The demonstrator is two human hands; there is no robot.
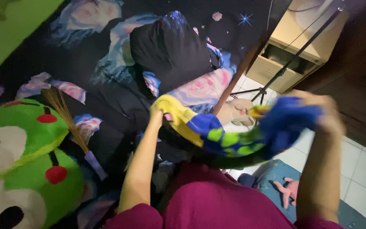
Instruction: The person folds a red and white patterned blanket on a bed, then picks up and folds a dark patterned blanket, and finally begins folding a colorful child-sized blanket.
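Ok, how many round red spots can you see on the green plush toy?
2 on the green plush toy: one red spot near its top, another red spot lower down. More may be hidden out of frame.

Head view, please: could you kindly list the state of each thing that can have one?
Blue, yellow and green patterned cloth: stretched between both hands, sagging mid-span.
Left hand: closed on the cloth's yellow end.
Right hand: closed on its blue end, blurred.
Black bag: lying on the bed.
Straw hand broom: lying flat.
Beige bedside cabinet: compartment open.
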